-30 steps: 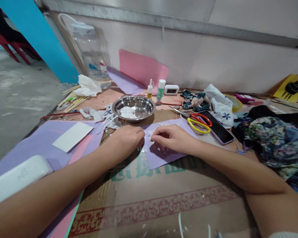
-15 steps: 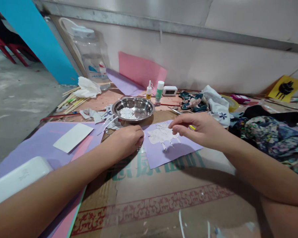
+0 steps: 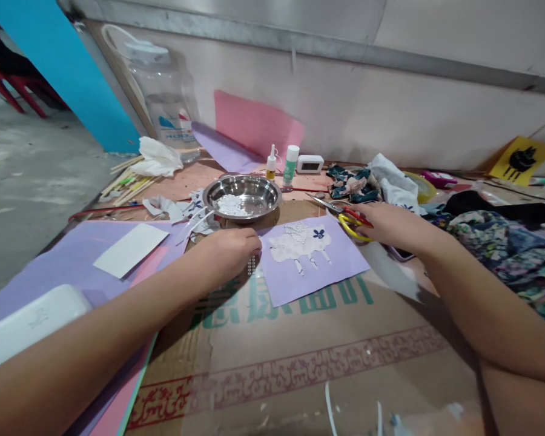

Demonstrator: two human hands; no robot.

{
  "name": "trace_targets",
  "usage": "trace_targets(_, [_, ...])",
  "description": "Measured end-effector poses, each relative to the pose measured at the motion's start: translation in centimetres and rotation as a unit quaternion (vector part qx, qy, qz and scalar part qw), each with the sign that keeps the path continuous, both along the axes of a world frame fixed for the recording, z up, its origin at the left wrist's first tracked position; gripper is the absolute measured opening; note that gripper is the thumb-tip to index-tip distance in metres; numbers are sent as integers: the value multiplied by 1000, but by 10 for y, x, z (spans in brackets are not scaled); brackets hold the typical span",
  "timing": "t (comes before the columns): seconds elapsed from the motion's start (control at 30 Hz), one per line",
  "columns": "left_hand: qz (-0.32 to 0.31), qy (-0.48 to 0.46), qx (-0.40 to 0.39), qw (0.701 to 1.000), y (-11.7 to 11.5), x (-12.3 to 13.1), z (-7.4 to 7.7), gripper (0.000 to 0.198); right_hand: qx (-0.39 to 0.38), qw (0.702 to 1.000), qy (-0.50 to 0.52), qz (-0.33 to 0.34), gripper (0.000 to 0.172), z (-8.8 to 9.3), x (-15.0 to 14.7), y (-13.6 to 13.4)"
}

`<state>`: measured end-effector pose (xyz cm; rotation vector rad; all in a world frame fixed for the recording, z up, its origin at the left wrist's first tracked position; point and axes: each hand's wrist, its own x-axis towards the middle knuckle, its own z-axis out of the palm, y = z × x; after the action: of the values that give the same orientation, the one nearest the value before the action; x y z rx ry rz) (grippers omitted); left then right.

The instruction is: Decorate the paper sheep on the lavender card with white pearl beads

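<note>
My left hand [image 3: 234,249] is closed in a pinch at the left edge of a purple sheet [image 3: 284,290], holding a short string of pearl beads [image 3: 251,265] that hangs below the fingers. On the sheet lies a white animal-shaped cloth cutout [image 3: 284,250] with thin legs and a dark blue flower. More pearl beads [image 3: 296,231] lie in rows on its upper part. My right hand [image 3: 386,227] is at the red and yellow handles of the scissors [image 3: 355,223], its fingers closed about them and partly hidden. The blades point left, towards the bowl.
Behind the sheet stands a steel bowl [image 3: 243,198] with white bits inside. A glue stick [image 3: 290,165], a small dropper bottle [image 3: 271,163] and a digital timer [image 3: 309,163] stand at the wall. Cloth scraps [image 3: 495,242] lie right; a white card [image 3: 131,249] and coloured paper lie left.
My right hand has moved right, off the cutout, to the scissors, uncovering the blue flower. My left hand stays by the sheet, and its hanging beads show more clearly.
</note>
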<state>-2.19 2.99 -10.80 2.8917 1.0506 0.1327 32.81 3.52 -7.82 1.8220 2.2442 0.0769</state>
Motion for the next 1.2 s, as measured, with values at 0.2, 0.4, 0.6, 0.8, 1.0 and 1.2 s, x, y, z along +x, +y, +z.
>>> trace_targets(0.2, [7, -10, 27, 1000, 1, 1, 3, 27, 33, 998, 39, -27, 58, -13, -8, 6])
trace_targets(0.4, [34, -50, -4, 998, 4, 1, 7, 25, 64, 984, 163, -36, 56, -9, 8, 15])
trace_targets(0.6, [38, -57, -50, 996, 2, 2, 11, 20, 22, 956, 290, 47, 60, 8, 0, -5])
trace_targets(0.8, [42, -79, -86, 992, 5, -1, 16, 19, -14, 954, 267, 135, 36, 4, -45, -38])
trace_targets(1.0, [39, -93, -84, 991, 4, -2, 15, 19, -27, 964, 200, 173, 44, 1, -55, -49])
trace_targets(1.2, [53, -92, -79, 991, 1, 2, 14, 21, -49, 972, 155, 170, 40, 2, -57, -46])
